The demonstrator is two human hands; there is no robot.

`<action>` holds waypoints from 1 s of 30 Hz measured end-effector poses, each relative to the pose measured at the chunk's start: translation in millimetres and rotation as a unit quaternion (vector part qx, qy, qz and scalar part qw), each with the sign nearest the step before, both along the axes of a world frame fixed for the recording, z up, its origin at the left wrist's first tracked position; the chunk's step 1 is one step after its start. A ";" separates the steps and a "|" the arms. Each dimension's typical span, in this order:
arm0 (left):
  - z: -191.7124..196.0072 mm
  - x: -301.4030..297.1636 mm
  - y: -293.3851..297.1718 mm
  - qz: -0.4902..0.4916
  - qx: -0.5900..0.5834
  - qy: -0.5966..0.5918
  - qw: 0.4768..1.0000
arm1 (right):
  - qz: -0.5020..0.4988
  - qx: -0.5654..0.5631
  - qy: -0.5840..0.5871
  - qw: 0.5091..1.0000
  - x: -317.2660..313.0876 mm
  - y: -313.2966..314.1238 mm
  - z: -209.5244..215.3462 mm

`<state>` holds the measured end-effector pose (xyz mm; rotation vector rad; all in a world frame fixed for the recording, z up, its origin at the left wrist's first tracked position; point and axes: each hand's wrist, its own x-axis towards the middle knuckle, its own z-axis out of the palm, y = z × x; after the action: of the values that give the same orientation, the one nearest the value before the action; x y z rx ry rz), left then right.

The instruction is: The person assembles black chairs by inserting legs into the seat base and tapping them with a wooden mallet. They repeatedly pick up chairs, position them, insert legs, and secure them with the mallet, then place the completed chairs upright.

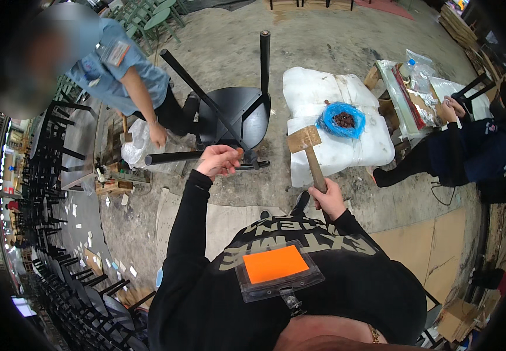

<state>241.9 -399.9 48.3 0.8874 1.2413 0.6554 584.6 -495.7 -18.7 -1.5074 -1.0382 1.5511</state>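
One upturned black chair [232, 120] lies on the floor with three legs in view. My left hand [219, 159] pinches a small brown piece at one leg's end, fingers pressed together. My right hand [329, 198] grips one wooden mallet [306, 147], raised. Step, as I judge it: seating the piece; next calls for a square, measured tap. One blue bag [340, 120] rests on white sacks [332, 126].

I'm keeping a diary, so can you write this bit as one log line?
left hand: pinching small brown piece at chair leg | right hand: gripping wooden mallet raised | chair: upturned on floor
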 end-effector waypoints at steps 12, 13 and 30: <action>-32.6 9.4 -2.2 -0.043 0.002 -0.001 0.999 | -0.030 0.024 -0.028 0.999 -52.1 -59.0 28.2; -33.0 9.4 -2.4 -0.047 0.003 -0.006 0.999 | -0.026 0.028 -0.026 0.999 -53.0 -59.9 29.0; -26.3 20.7 -1.2 -0.008 -0.010 0.038 0.999 | 0.086 0.196 -0.220 0.952 -67.4 -38.9 52.0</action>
<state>262.7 -401.2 21.9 0.9127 1.3043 0.6002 517.2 -534.6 33.3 -1.5357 -1.6609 1.0423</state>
